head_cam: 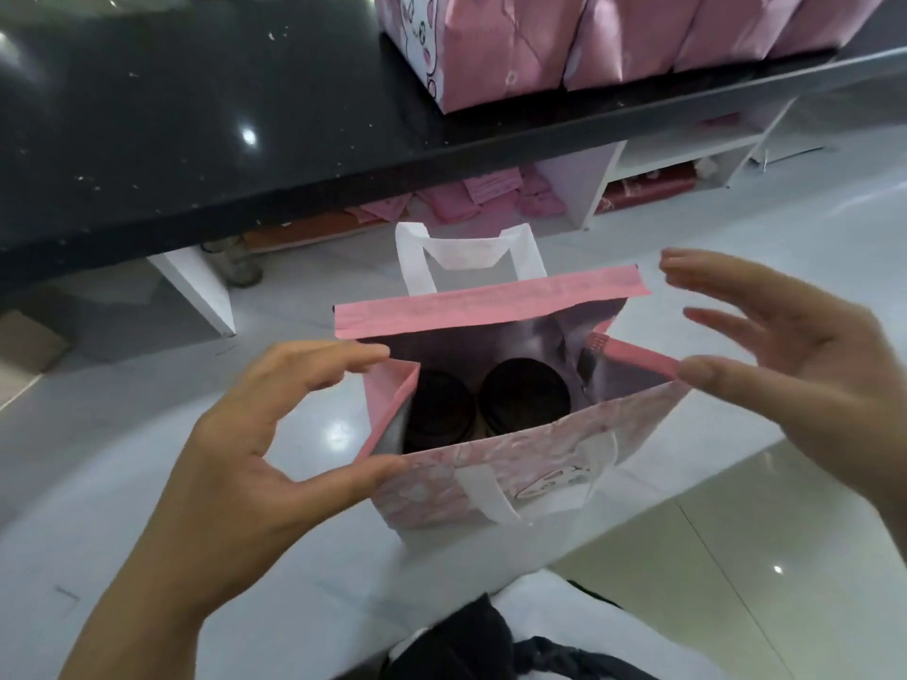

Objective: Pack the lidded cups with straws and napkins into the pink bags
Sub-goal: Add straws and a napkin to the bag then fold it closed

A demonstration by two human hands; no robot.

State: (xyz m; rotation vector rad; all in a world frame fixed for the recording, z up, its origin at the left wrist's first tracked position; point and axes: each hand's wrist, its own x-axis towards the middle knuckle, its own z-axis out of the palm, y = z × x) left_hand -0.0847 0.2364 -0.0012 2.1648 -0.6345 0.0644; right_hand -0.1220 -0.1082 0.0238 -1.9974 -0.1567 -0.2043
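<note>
Pink paper at the bag mouth is where the contact is: the left hand [255, 434] has its index fingertip on the far-left corner of the pink bag [495, 463] and its thumb against the near-left corner, fingers fairly straight, bracketing the folded-in left gusset rather than wrapping it, so a light spreading touch, not a real hold. The right hand [805, 385] is spread wide with fingers straight, thumb tip touching or just beside the right rim, holding nothing. The bag stands upright on the white surface [122, 557], mouth open, the far white handle [468, 260] sticking up and the near handle [530, 493] flopped down the front. Two lidded cups with black lids [525, 395] sit side by side at the bottom, left one partly hidden under the gusset. No straws or napkins visible inside; can't tell if any lie below the lids. Risks, as judgement: the bag is only lightly steadied, so a push on one rim could tip or slide it toward the near edge of the surface; the left gusset folding inward could snag whatever goes in next; pressing the sides in could squeeze the cups and pop a lid. More pink bags [613, 36] stand on the black counter [196, 115] behind, well apart.
</note>
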